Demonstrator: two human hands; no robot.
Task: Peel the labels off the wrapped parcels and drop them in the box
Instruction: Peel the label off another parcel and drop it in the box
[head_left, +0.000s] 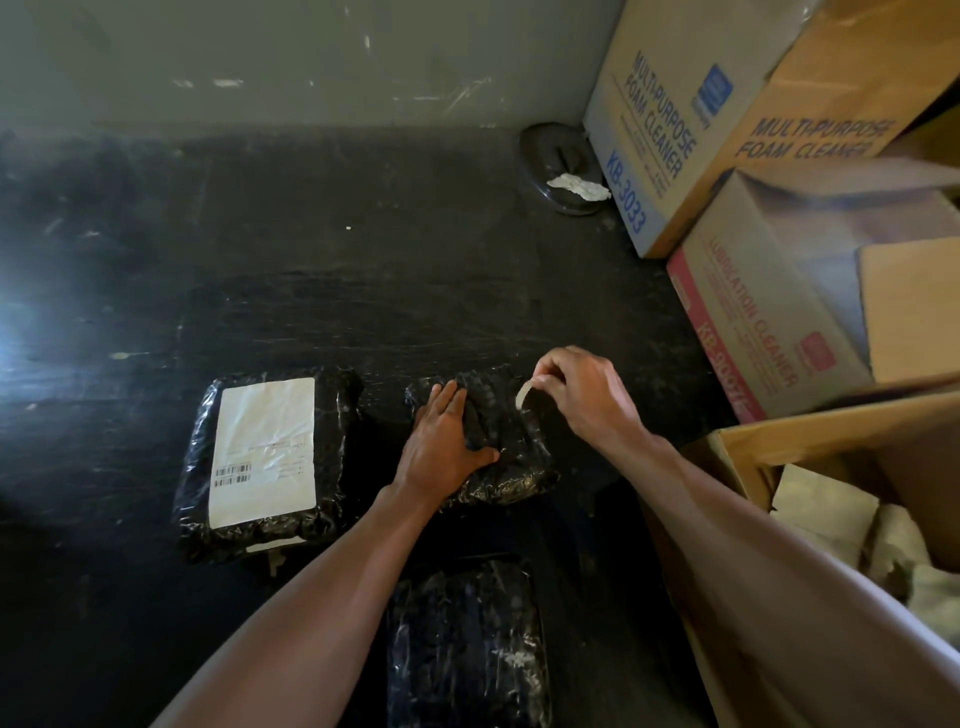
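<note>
Left hand flat and open, pressing down the small black shiny wrapped parcel on the dark desk. Right hand pinching a thin white strip of label, partly lifted off its far right side. Peeling step, probably. Next: pull free, drop in open brown cardboard box near right. Bigger black parcel with white label waiting left.
</note>
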